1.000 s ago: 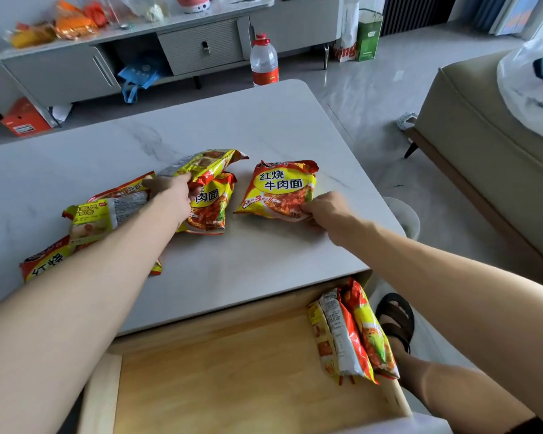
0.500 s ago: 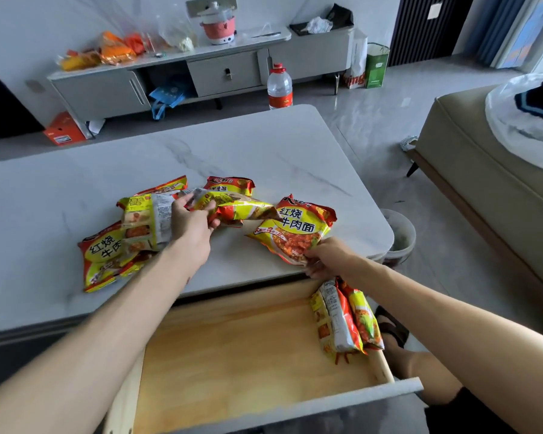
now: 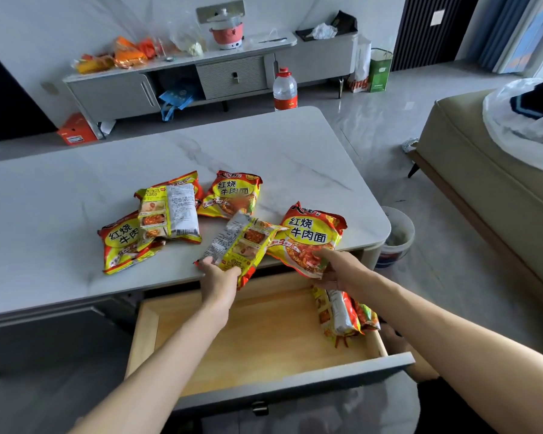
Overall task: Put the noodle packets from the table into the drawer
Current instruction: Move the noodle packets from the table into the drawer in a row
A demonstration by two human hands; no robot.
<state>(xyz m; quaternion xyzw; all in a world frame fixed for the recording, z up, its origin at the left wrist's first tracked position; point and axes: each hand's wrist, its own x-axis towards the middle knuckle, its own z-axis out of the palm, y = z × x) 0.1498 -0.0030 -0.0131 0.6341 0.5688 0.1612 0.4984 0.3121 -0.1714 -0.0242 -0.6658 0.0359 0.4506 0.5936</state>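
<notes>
My left hand (image 3: 219,275) grips a yellow-and-red noodle packet (image 3: 243,245), back side up, at the table's front edge over the open wooden drawer (image 3: 251,333). A second packet (image 3: 308,238), label up, is held by my right hand (image 3: 339,270) and overhangs the same edge. Three more packets lie on the white marble table (image 3: 76,189): one face-down (image 3: 168,214), one under it at the left (image 3: 123,242), one behind (image 3: 234,194). Packets (image 3: 339,311) stand on edge against the drawer's right wall.
A small bin (image 3: 395,236) stands on the floor right of the table. A sofa (image 3: 483,170) fills the right side. Behind the table are a water bottle (image 3: 285,89) and a low grey cabinet (image 3: 182,79) with bags on top.
Both hands have pulled their packets back from the middle of the table to its front edge, above the drawer. The view has also tilted and pulled back.
</notes>
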